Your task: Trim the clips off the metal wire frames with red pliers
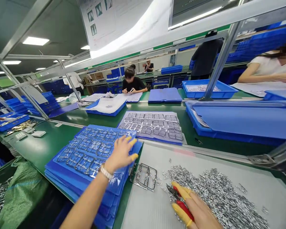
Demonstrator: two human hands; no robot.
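My left hand (pixel 120 154), with yellow finger cots, reaches over the right edge of a stack of blue sheets (pixel 109 198). Its fingers are spread and hold nothing. Rows of dark metallic rectangular frames with small parts (pixel 85 165) lie under clear film on the top sheet. In my right hand (pixel 199 208), also in yellow finger cots, is a pair of red-handled nippers (pixel 185 210), jaws pointing up and left. One loose rectangular frame (pixel 155 178) rests on the grey board (pixel 147 210) between my hands. A big pile of small shiny metallic pieces (pixel 216 187) spreads right of the nippers.
Beyond the board lies a sheet with more frames (pixel 152 124). A large blue tray (pixel 238 124) stands at the right, and a smaller blue tray (pixel 107 108) farther back. A green sack (pixel 23 190) sits at lower left. Several people work across the benches.
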